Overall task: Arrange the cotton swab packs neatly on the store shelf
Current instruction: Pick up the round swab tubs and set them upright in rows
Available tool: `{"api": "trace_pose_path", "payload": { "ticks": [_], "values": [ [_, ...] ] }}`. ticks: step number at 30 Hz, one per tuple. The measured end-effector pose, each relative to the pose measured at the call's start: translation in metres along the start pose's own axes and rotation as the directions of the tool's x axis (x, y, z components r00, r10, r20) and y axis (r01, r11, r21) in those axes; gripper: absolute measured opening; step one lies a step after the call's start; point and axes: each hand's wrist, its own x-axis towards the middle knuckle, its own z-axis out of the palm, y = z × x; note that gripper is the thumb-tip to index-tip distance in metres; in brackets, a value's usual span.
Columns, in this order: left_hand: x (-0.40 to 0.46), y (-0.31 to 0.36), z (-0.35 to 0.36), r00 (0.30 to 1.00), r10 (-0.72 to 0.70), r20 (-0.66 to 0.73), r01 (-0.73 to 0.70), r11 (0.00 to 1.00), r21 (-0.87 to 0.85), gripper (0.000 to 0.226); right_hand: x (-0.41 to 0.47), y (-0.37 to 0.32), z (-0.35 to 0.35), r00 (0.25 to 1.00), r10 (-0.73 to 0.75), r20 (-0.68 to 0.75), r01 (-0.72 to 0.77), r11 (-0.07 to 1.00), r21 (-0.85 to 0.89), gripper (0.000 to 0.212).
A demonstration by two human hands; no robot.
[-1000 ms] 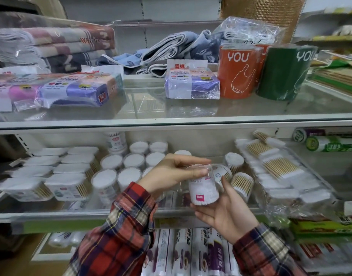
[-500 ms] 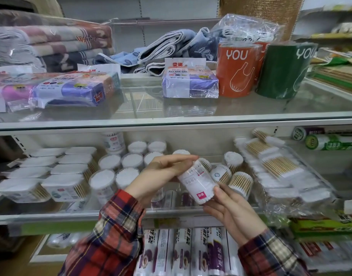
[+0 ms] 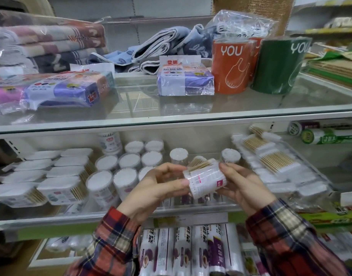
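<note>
1. The round swab pack [image 3: 206, 180] now lies on its side between both hands, in front of the glass shelf's [image 3: 171, 213] front edge. 1.0 s ago it stood upright; 0.5 s ago it was tilted. So it has been turned about a quarter turn.
2. Left hand [image 3: 157, 190]: thumb and fingers pinch the pack's left end. Right hand [image 3: 242, 186]: fingers curl round its right end. Both grip the pack.
3. The pack is held above the shelf, not resting on it. A second tub [image 3: 199, 163] lies tipped just behind it, sticks showing.
4. Upright tubs [image 3: 129, 160] stand in rows left of centre; flat boxes [image 3: 57, 188] fill the left end.
5. Judgement: the pack is being turned or inspected, not yet placed. It probably needs righting before joining the upright rows.
</note>
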Motion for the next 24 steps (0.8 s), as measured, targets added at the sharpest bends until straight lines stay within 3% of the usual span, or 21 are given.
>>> {"api": "trace_pose_path", "payload": {
  "ticks": [8,10,15,17,22,24],
  "values": [
    [-0.002,-0.014,0.000,0.997,-0.074,-0.005,0.073,0.993,-0.093,0.042,0.005,-0.018,0.003,0.998,0.060,-0.020,-0.063,0.975,-0.213,0.054],
    [-0.004,-0.016,0.001,0.998,-0.063,-0.009,0.063,0.995,-0.074,0.046,0.007,-0.018,0.004,0.998,0.060,-0.021,-0.064,0.967,-0.247,0.055],
    [-0.006,-0.020,0.004,0.999,-0.026,-0.036,0.028,0.998,0.062,0.056,0.009,-0.022,0.009,0.998,0.069,-0.014,-0.069,0.930,-0.362,0.028],
    [-0.006,-0.018,0.008,1.000,-0.006,-0.030,0.011,0.988,0.155,0.054,0.010,-0.024,0.012,0.998,0.064,-0.018,-0.066,0.908,-0.414,0.031],
    [-0.004,-0.015,0.013,0.999,0.036,-0.039,-0.028,0.983,0.182,0.049,0.017,-0.028,0.015,0.997,0.071,-0.030,-0.076,0.885,-0.458,0.071],
    [-0.003,-0.018,0.013,0.998,0.051,-0.048,-0.041,0.980,0.196,0.050,0.018,-0.028,0.015,0.997,0.067,-0.024,-0.071,0.881,-0.467,0.067]
  ]
}}
